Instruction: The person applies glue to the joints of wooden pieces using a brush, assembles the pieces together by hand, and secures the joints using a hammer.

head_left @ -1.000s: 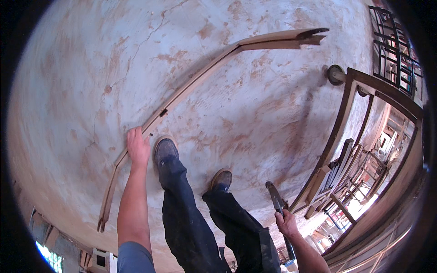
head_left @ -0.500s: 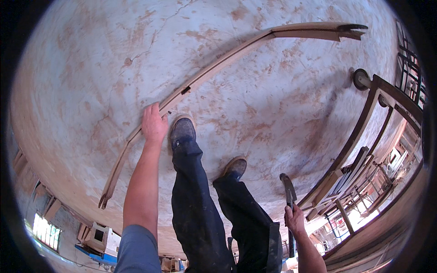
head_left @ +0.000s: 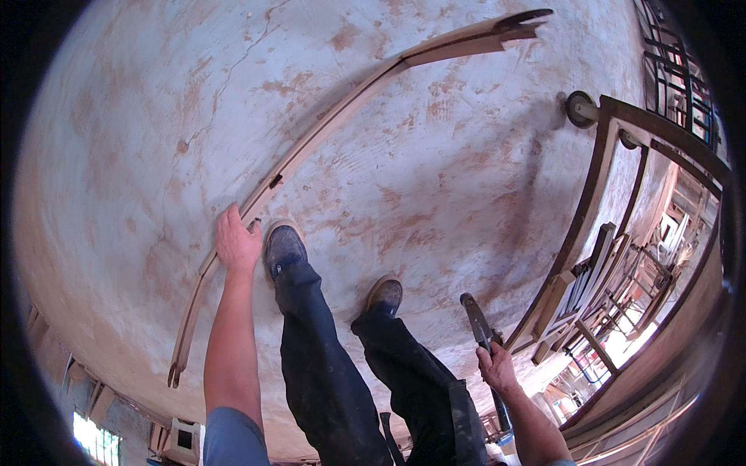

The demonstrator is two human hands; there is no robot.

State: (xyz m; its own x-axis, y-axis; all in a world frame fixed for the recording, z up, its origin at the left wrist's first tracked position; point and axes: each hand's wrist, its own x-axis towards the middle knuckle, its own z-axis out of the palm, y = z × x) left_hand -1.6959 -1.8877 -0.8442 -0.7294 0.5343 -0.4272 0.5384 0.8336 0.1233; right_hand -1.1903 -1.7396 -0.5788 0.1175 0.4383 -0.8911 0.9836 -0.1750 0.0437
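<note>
My left hand (head_left: pixel 238 238) is closed over a long, narrow wooden piece (head_left: pixel 311 144), near its lower end. The piece has several angled sections. Its far end is wider and notched, with a dark curved tip, and a small dark fitting sits partway along. My right hand (head_left: pixel 497 368), held out to the right of my legs, grips a hammer (head_left: pixel 476 318) by its handle, with the head pointing away from me. The hammer is apart from the wood. My left shoe (head_left: pixel 284 247) stands close beside the wooden piece.
A dark wooden frame on casters (head_left: pixel 592 171) stands to the right, with wooden slats (head_left: pixel 594 268) stacked on it. Black metal racks (head_left: pixel 676 66) are at the far right. The floor (head_left: pixel 435 179) is pale and stained. A window (head_left: pixel 96 440) shows at lower left.
The whole view has turned, so the wooden piece and the cart sit farther left. The hammer in my right hand has tilted, its head leaning more to the left. My left hand keeps its hold.
</note>
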